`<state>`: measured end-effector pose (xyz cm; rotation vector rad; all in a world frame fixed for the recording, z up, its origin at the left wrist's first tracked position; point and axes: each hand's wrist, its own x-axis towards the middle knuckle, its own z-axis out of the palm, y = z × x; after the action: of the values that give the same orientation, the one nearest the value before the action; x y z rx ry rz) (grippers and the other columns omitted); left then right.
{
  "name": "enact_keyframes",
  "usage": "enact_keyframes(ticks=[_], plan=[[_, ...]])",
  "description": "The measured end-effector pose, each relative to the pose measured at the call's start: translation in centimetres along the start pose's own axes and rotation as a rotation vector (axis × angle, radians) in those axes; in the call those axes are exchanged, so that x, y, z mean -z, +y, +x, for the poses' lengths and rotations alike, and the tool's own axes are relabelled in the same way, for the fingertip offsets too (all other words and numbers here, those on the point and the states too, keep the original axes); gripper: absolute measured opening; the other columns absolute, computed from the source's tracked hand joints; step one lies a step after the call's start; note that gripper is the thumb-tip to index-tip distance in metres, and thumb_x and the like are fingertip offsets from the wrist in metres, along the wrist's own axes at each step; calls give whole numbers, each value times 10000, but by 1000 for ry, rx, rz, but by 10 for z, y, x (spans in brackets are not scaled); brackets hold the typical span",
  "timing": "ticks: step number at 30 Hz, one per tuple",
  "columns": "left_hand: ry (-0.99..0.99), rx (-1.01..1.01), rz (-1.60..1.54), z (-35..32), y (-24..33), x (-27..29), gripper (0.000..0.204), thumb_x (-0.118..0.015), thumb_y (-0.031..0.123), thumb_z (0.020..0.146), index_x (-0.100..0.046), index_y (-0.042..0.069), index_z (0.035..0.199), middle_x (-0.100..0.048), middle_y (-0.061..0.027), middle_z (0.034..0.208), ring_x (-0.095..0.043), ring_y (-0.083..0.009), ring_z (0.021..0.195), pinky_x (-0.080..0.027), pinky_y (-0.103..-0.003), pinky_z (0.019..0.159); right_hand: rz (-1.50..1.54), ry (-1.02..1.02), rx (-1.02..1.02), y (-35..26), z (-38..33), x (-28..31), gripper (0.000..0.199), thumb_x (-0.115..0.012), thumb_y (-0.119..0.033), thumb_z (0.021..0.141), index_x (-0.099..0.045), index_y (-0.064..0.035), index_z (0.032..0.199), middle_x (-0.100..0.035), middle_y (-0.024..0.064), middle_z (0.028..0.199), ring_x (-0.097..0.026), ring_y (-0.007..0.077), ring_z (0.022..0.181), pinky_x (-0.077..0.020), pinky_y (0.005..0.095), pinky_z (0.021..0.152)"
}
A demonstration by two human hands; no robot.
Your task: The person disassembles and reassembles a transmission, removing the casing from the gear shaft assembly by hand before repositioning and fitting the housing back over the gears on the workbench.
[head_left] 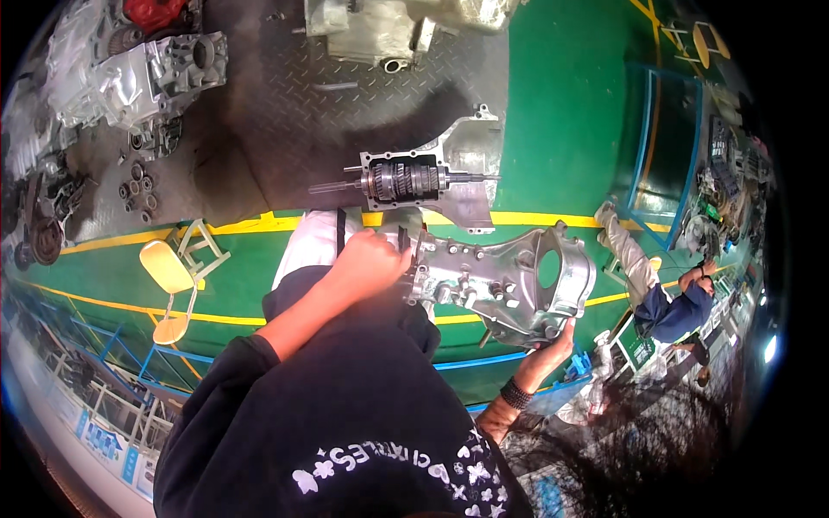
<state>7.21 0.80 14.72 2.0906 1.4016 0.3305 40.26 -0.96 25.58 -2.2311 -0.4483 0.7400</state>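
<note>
A silver gearbox housing [484, 274] with a wide bell-shaped end lies level over my lap, the bell to the right. My left hand [373, 263] is closed at its narrow left end; the fingertips are partly hidden there. My right hand [553, 347] grips the lower rim of the bell from below, the fingers mostly out of sight behind it. Just beyond, on the bench edge, a matching half housing [466, 142] lies with its hollow side up. A gear shaft [404, 181] with several gears sits in it, its splined end sticking out to the left.
The dark metal bench [285, 112] carries another gearbox casing [371, 34] at the back and more casings [155, 78] at the left. Several bearing rings [138, 186] lie near them. A yellow-seated chair [166, 266] stands at left. Another person [673, 311] sits at far right.
</note>
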Motion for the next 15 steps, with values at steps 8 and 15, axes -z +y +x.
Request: enact_keyframes(ticks=[8, 15], plan=[[26, 104, 4, -16, -3, 11, 430, -640, 239, 876, -576, 68, 486, -555, -102, 502, -556, -283, 492, -445, -405, 556, -98, -103, 53, -22, -5, -8, 307, -567, -400, 958, -622, -109, 874, -580, -44, 727, -492, 38, 599, -254, 207, 476], [129, 281, 26, -66, -29, 33, 466, -631, 272, 909, -587, 45, 504, -582, -144, 531, -588, -317, 508, -477, -438, 573, -181, -284, 80, -39, -43, -43, 430, -611, -446, 924, -647, -59, 1106, -627, -14, 870, -518, 58, 737, -346, 219, 579]])
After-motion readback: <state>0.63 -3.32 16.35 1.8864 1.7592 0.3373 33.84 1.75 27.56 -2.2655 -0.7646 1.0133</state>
